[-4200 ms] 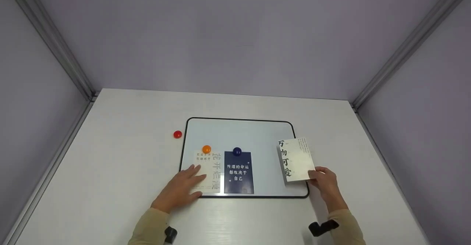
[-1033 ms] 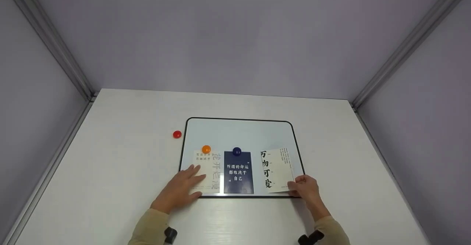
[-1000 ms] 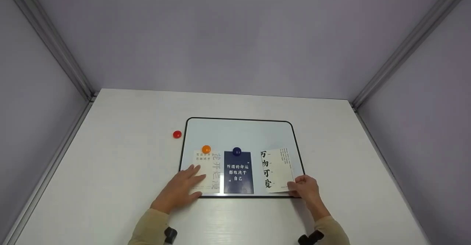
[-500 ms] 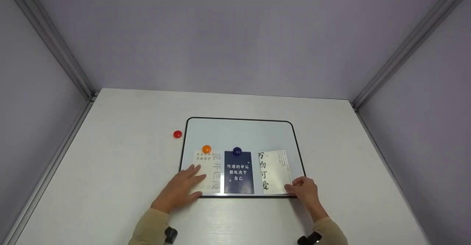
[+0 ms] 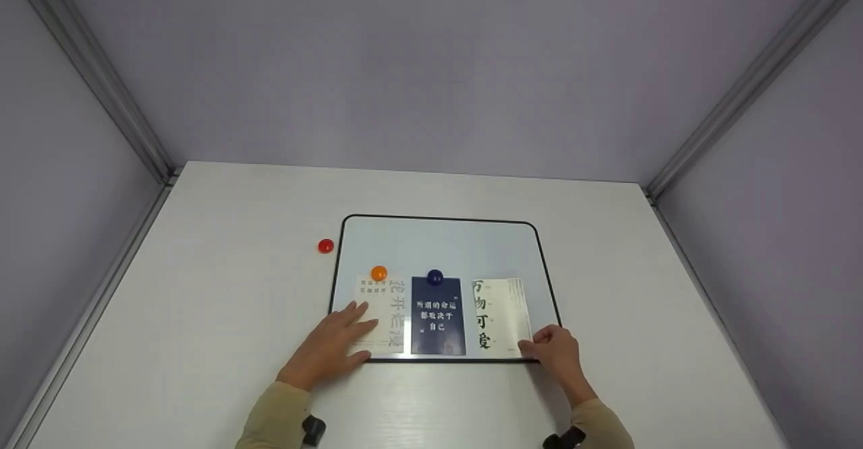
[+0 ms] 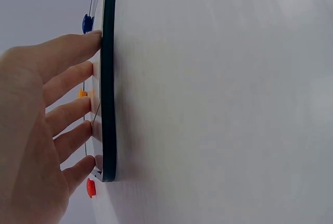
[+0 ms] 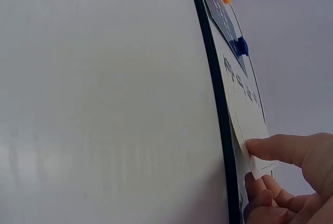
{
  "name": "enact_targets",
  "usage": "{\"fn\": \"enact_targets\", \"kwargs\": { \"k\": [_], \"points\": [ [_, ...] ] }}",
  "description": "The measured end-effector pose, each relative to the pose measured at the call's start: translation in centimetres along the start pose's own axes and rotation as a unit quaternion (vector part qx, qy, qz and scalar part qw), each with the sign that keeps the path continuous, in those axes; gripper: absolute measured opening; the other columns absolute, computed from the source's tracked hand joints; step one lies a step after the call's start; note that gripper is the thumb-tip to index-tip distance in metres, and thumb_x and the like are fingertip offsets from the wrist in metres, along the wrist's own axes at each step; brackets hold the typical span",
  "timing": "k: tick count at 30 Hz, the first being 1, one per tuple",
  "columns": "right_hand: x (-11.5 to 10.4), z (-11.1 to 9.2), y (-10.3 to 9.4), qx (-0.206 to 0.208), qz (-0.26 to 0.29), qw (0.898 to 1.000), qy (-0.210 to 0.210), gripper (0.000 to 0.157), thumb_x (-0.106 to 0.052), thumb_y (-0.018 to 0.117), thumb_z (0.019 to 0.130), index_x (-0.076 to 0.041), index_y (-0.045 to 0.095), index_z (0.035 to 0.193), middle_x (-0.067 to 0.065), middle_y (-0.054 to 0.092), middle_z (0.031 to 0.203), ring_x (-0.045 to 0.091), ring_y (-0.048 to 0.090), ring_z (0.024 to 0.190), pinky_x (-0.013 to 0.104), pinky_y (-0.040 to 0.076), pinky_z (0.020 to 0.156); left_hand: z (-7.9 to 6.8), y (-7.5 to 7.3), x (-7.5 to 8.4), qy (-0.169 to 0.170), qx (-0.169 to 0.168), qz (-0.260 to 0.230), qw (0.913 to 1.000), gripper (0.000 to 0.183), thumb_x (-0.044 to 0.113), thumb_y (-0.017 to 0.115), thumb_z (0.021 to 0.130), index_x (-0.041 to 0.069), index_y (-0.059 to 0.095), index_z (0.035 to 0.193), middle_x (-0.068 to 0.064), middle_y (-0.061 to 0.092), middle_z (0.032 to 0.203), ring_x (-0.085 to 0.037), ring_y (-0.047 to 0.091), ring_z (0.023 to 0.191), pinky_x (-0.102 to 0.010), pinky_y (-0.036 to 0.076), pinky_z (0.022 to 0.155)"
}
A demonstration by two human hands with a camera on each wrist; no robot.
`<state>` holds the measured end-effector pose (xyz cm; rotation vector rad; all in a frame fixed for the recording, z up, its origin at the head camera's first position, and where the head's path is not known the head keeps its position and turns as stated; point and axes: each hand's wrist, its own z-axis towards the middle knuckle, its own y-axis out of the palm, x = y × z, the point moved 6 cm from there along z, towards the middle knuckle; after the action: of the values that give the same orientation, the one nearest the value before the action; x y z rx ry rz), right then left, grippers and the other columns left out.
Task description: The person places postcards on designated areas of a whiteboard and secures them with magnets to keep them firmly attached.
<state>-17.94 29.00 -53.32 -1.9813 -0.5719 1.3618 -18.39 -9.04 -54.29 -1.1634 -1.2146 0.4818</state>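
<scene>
A whiteboard (image 5: 445,243) with a black rim lies on the table. My left hand (image 5: 330,344) rests with spread fingers on its lower left part, over the edge of a pale card (image 5: 384,317). An orange magnet (image 5: 379,273) sits at that card's top. Beside it is a dark blue card (image 5: 437,317) under a blue magnet (image 5: 435,277). At the right of the board, my right hand (image 5: 554,354) pinches the lower right corner of a cream card (image 5: 502,317) between thumb and fingers. In the right wrist view this cream card's corner (image 7: 260,166) is lifted from the board.
A red magnet (image 5: 325,246) lies on the white table (image 5: 236,267) just left of the board. Grey-purple walls (image 5: 418,65) enclose the table at the back and sides.
My right hand has brought the cream card leftward and down onto the board, next to the dark blue card, straightening it. My left hand has stayed in place.
</scene>
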Motion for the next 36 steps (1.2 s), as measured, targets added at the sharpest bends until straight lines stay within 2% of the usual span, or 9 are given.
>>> {"fn": "enact_targets", "kwargs": {
  "k": [9, 36],
  "points": [
    [-0.11, 0.27, 0.27, -0.006, -0.010, 1.000, 0.001, 0.025, -0.014, 0.078, 0.073, 0.000, 0.058, 0.077, 0.005, 0.057, 0.069, 0.016, 0.051, 0.065, 0.023, 0.039, 0.053, -0.04, -0.05, 0.03, 0.010, 0.005, -0.001, 0.9999, 0.053, 0.029, 0.066, 0.088, 0.016, 0.053, 0.138, -0.009, 0.039, 0.155, -0.032, 0.034, 0.146, -0.051, 0.031, 0.119],
    [-0.26, 0.21, 0.37, 0.003, -0.025, 1.000, -0.007, 0.025, -0.014, 0.078, 0.073, 0.000, 0.057, 0.076, 0.005, 0.056, 0.068, 0.016, 0.050, 0.065, 0.023, 0.038, 0.053, -0.08, -0.09, 0.11, 0.006, 0.007, -0.009, 0.9999, 0.052, 0.029, 0.067, 0.088, 0.016, 0.054, 0.137, -0.008, 0.038, 0.156, -0.030, 0.033, 0.147, -0.051, 0.030, 0.120]
  ]
}}
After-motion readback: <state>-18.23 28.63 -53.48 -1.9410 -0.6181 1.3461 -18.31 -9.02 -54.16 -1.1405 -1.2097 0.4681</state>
